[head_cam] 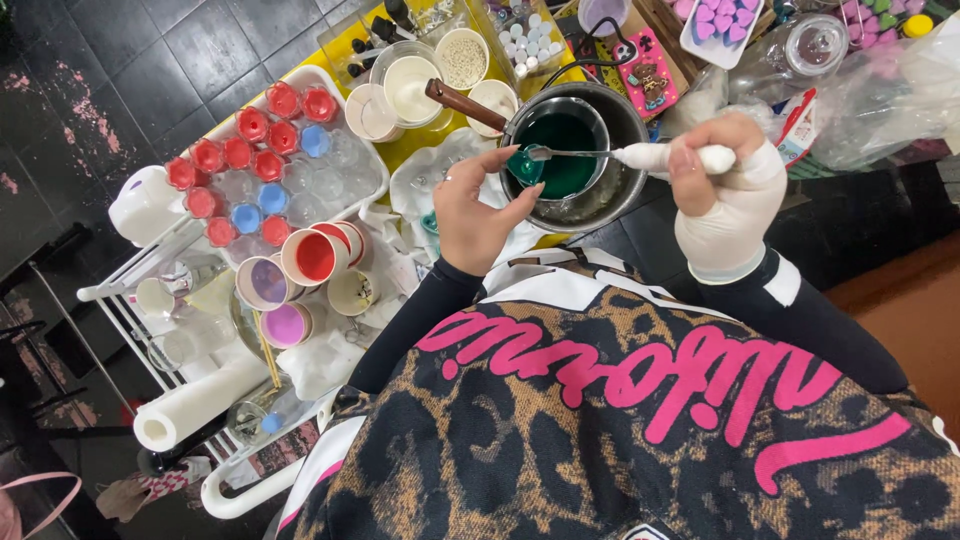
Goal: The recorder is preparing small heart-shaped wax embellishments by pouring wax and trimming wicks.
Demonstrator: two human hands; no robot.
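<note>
My left hand [478, 208] pinches a small teal piece [524, 166] at the near rim of a metal pot [610, 195] filled with dark green liquid [562, 150]. My right hand [722, 190], partly wrapped in a white glove, grips the white handle of a metal spoon [600, 154]. The spoon's tip rests over the green liquid, right beside the teal piece. The pot has a brown wooden handle [466, 102] pointing left.
A white tray [330, 78] holds several small red, blue and clear cups. Paper cups with red, purple and pink contents [300, 270] sit beside it. A paper roll [195, 405] lies at lower left. A heart mould [720, 25] and glass jar [800, 50] stand behind.
</note>
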